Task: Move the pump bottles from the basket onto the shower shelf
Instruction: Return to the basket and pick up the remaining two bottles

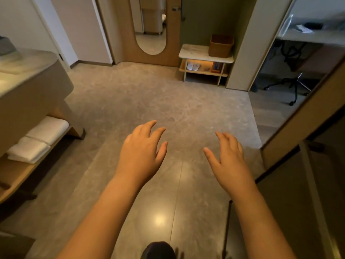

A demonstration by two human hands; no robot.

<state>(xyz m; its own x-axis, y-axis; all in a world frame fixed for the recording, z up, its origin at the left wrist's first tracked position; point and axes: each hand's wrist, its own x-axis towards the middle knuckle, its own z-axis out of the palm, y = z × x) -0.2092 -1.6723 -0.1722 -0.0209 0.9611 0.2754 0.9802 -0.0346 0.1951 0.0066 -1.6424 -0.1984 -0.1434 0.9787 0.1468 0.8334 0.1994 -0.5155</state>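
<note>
a grey, marbled tile floor is stretching across a hotel-style room, catching a round glare of light near the bottom of the view. a person is standing over it with both bare forearms reaching forward. the left hand is hovering palm down above the floor, fingers spread wide and slightly curved, holding nothing. the right hand is hovering to its right, apart from it, fingers likewise loose and spread, holding nothing.

at the far right, a brown basket is sitting upright on the right end of a low, marble-topped surface set in a dark green alcove; what is lying inside the basket cannot be made out from here. on the shelf under that surface a pair of white slippers is resting at the left and a small dark blue box at the right. left of the alcove, a wooden panel carrying a tall oval mirror is facing the camera.

at the near left, two folded white towels are lying side by side on the open lower shelf of a rounded vanity unit. through the opening at the far right, a black office chair is standing on its wheeled base.
</note>
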